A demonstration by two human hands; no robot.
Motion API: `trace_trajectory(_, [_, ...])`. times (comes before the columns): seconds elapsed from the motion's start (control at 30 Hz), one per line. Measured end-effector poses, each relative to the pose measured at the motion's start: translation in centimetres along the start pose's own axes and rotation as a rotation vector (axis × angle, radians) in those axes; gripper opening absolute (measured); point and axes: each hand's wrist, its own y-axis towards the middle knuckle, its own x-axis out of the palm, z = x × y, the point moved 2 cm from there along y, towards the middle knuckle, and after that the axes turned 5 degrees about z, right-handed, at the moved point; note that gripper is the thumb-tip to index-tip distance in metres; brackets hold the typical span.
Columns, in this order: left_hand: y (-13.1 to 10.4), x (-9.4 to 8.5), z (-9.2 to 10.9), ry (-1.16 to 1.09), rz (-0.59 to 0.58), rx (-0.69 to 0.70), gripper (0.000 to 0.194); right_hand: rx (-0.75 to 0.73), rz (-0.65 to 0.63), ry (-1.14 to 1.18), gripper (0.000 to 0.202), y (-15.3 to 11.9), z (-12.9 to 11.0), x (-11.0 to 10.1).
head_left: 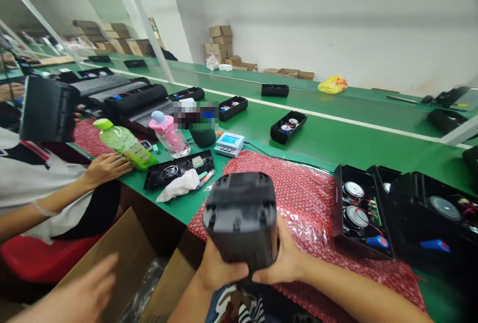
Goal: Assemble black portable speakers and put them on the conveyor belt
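Note:
My left hand (218,266) and my right hand (282,263) grip a black speaker casing (239,213) from either side, thumbs towards me. The casing is held end-up, above the near edge of red bubble wrap (298,188); its inside is hidden. To the right stands an open black speaker box (360,213) with two round drivers, red wires and a blue battery. Darker open casings (429,203) crowd beside it. Left of the wrap are a small light-blue meter (229,144) with a lit screen and a black panel (168,171) under a white cloth (181,186).
A co-worker's hand (106,168) rests by a green bottle (125,144); a black casing (48,109) is held up there. Another person's blurred hand (89,288) reaches over a cardboard box (123,258). Open speaker boxes (288,126) sit on the green conveyor (324,134).

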Motion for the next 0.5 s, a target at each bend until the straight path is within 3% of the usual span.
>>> trace_trajectory(0.1, [3.7, 1.9, 0.5, -0.154, -0.069, 0.02, 0.064, 0.177, 0.114, 0.306, 0.1, 1.4, -3.8, -1.0])
trace_trajectory(0.2, [8.9, 5.2, 0.1, -0.062, -0.009, 0.008, 0.054, 0.309, 0.281, 0.421, 0.069, 4.1, -9.3, -4.4])
trace_trajectory(0.27, [11.7, 8.3, -0.9, 0.152, -0.045, 0.002, 0.045, 0.325, 0.414, 0.369, 0.054, 6.8, -12.9, -8.0])
trace_trajectory(0.33, [13.2, 12.2, -2.2, 0.429, -0.23, 0.01, 0.041, 0.206, 0.566, 0.301, 0.042, 10.0, -15.9, -12.3])
trace_trajectory(0.4, [13.5, 15.9, -3.5, 0.707, -0.428, 0.131, 0.036, 0.16, 0.674, 0.23, 0.033, 13.0, -17.5, -16.6])
trace_trajectory(0.43, [13.4, 17.5, -4.0, 0.823, -0.495, 0.213, 0.035, 0.203, 0.724, 0.192, 0.029, 14.3, -17.7, -18.6])
trace_trajectory(0.5, [12.9, 19.6, -5.3, 0.993, -0.521, 0.36, 0.031, 0.372, 0.847, 0.125, 0.022, 16.1, -17.4, -22.4])
